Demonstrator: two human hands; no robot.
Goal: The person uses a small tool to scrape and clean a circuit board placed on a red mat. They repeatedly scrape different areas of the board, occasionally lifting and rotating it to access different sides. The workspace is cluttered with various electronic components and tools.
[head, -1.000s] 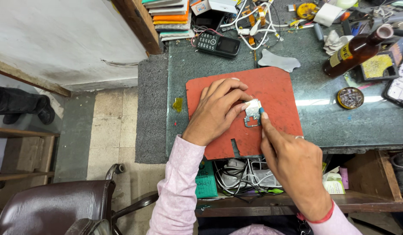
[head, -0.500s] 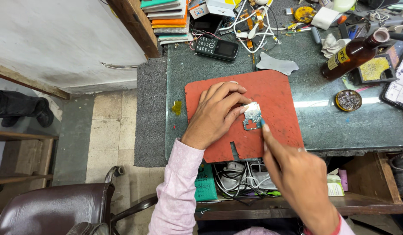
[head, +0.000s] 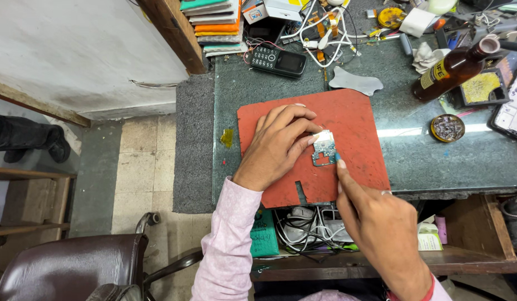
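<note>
1. Here, a red mat (head: 348,120) lies on the dark green worktop (head: 437,156); a small circuit board (head: 324,148) rests on the mat near its middle.
2. Left hand (head: 275,146): flat on the mat, fingers close together, their tips pressing the board's left edge.
3. Right hand (head: 381,223): fingers pinched together around a thin blue-tipped tool (head: 337,159), its tip touching the board's lower right corner.
4. Brown bottle (head: 453,66), yellow label, lying tilted at the worktop's upper right.
5. Round tin (head: 447,127), right of the mat; black keypad phone (head: 279,60) above the mat.
6. Green box (head: 264,234) with handwriting, on the shelf under the worktop.
7. Since half a second ago: the right hand has shifted slightly lower; the board and left hand are unchanged.
</note>
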